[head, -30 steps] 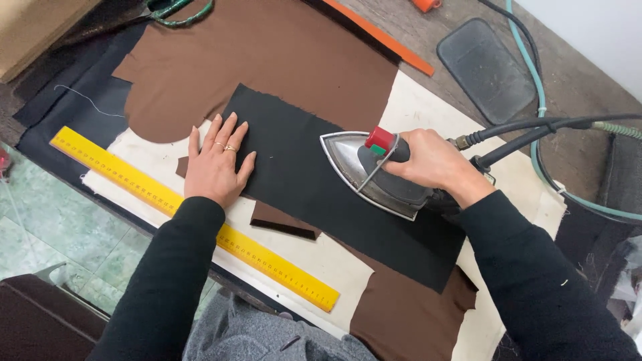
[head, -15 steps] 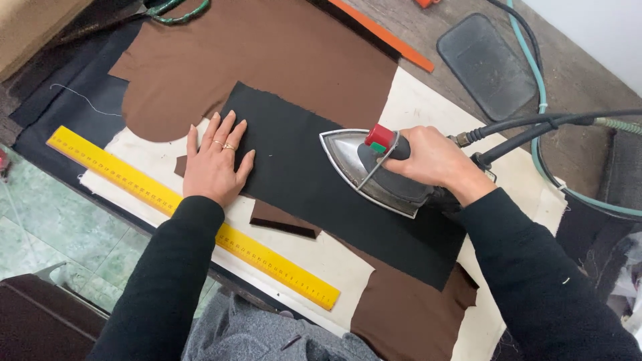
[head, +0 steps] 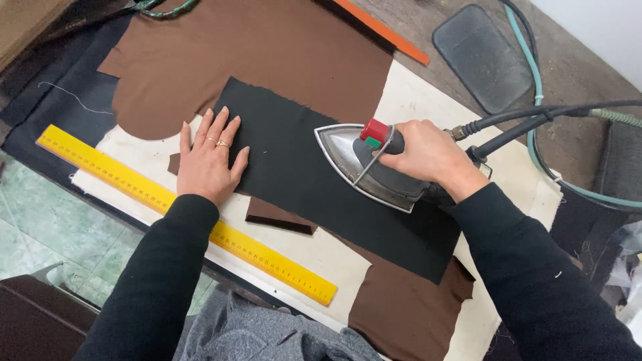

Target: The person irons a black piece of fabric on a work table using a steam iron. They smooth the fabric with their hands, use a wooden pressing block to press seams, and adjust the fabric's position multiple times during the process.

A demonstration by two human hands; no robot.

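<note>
My right hand (head: 429, 154) grips the dark handle of a steel steam iron (head: 364, 167) with a red button, its tip pointing left on a black fabric piece (head: 294, 167). My left hand (head: 207, 160) lies flat, fingers spread, on the black fabric's left edge, wearing rings. The black piece rests over brown fabric (head: 247, 53) and a cream pad (head: 314, 251). A small brown scrap (head: 279, 217) lies just below the black piece.
A yellow ruler (head: 167, 200) runs diagonally along the near table edge. A grey rubber iron rest (head: 483, 57) sits at the back right, with black and teal hoses (head: 535, 120) leading to the iron. An orange strip (head: 384, 30) lies behind. Grey cloth (head: 267, 334) hangs below.
The iron has slid slightly left across the black fabric. My left hand stays flat in the same spot.
</note>
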